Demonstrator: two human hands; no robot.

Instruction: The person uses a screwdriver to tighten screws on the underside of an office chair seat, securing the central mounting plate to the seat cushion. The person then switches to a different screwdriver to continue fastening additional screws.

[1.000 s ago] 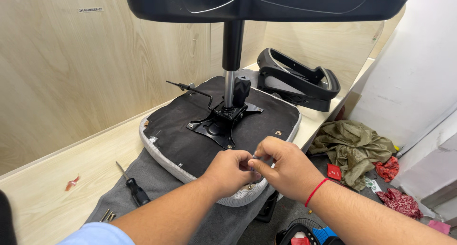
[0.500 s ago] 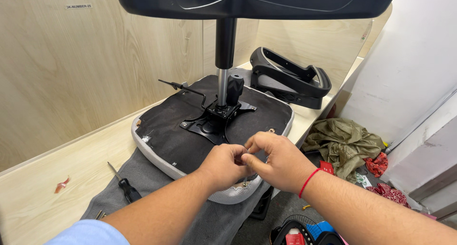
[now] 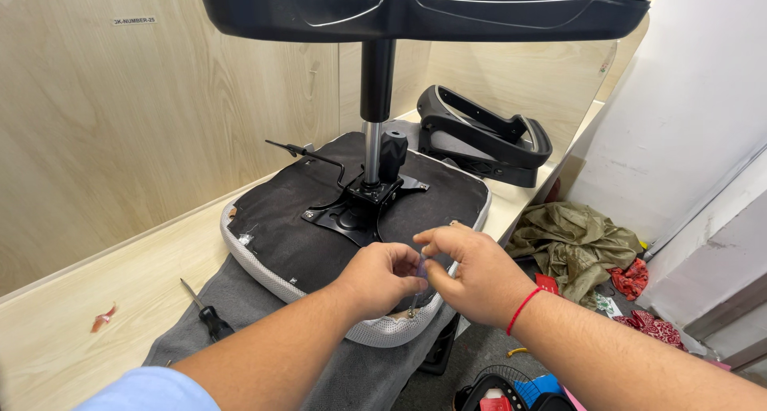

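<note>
Your left hand (image 3: 382, 277) and right hand (image 3: 471, 274) meet over the near edge of an upturned chair seat (image 3: 280, 235). Their fingertips pinch a small clear plastic packet (image 3: 419, 269) between them; its contents are too small to tell. The seat lies bottom-up on a grey cloth (image 3: 240, 331) on the wooden bench (image 3: 72, 315). A black metal plate (image 3: 355, 211) sits at the seat's middle, with a chrome column (image 3: 371, 151) rising to the black star base (image 3: 415, 7) overhead. A small white rectangular label (image 3: 133, 20) sits far left on the wooden partition. A screwdriver (image 3: 206, 313) lies left of the cloth. Black armrests (image 3: 487, 135) rest far right.
</note>
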